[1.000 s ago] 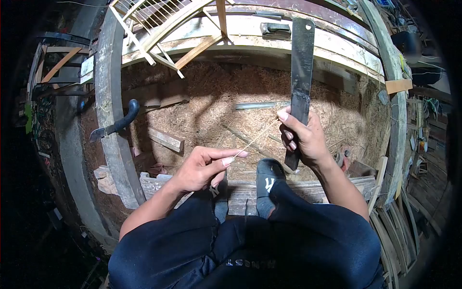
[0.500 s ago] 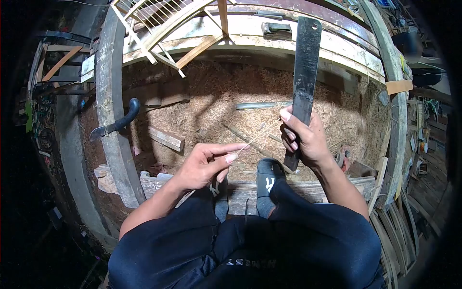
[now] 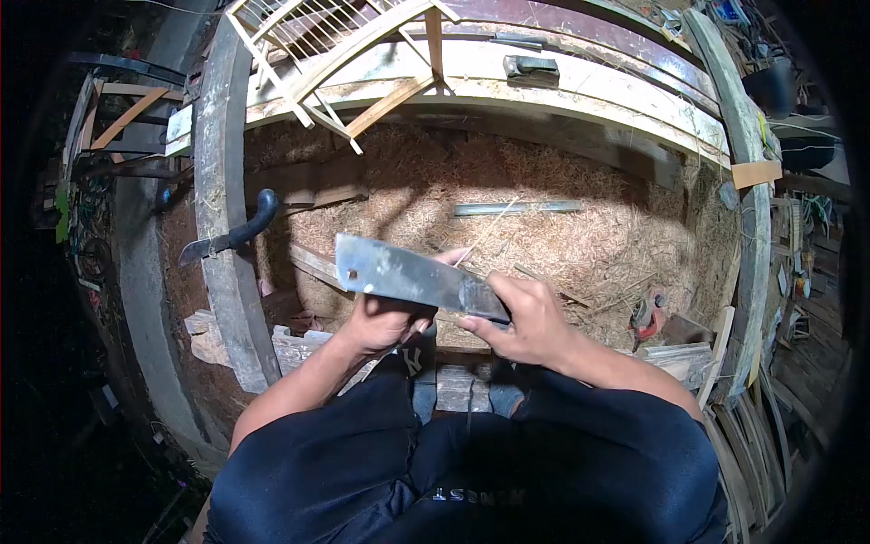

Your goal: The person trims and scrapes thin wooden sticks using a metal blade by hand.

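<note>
Centrally, the right hand (image 3: 530,319) is clamped on the dark end of a broad flat blade (image 3: 399,272), which extends leftward across the left hand (image 3: 388,325). The left hand lies partly hidden beneath the blade, its fingertips showing beyond the upper edge beside a thin strip (image 3: 488,232); its exact grip cannot be told. Below are wood shavings (image 3: 526,240); at left, a black-handled knife (image 3: 237,234) rests across an upright-running beam (image 3: 217,181).

Bright center, black corners, edges bent wide.
</note>
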Demonstrator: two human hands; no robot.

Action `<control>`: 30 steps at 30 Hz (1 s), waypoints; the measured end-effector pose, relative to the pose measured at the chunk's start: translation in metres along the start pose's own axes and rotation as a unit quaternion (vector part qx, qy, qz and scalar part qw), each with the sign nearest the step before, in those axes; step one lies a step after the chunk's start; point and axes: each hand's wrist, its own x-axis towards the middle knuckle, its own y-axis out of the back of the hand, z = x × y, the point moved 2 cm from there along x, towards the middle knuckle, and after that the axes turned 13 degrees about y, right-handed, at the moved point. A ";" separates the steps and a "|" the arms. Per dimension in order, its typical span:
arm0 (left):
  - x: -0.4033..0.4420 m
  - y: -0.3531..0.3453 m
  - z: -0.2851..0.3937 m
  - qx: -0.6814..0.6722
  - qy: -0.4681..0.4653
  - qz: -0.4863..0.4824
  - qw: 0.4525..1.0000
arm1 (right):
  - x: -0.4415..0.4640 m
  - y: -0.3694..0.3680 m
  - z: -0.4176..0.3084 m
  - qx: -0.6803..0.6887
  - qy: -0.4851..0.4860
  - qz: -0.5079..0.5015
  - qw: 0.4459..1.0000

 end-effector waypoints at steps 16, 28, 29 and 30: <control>-0.007 -0.004 0.003 -0.077 0.030 0.011 0.997 | 0.007 0.016 0.001 -0.075 0.017 0.034 0.996; -0.009 -0.010 0.014 -0.122 0.000 -0.049 0.991 | 0.011 0.029 0.011 -0.031 -0.118 0.090 0.988; -0.009 -0.009 0.010 -0.118 -0.003 -0.016 0.993 | 0.008 0.025 0.014 -0.032 -0.116 0.089 0.989; -0.009 -0.007 0.007 -0.113 -0.005 0.016 0.993 | 0.004 0.020 0.011 -0.052 -0.051 0.072 0.995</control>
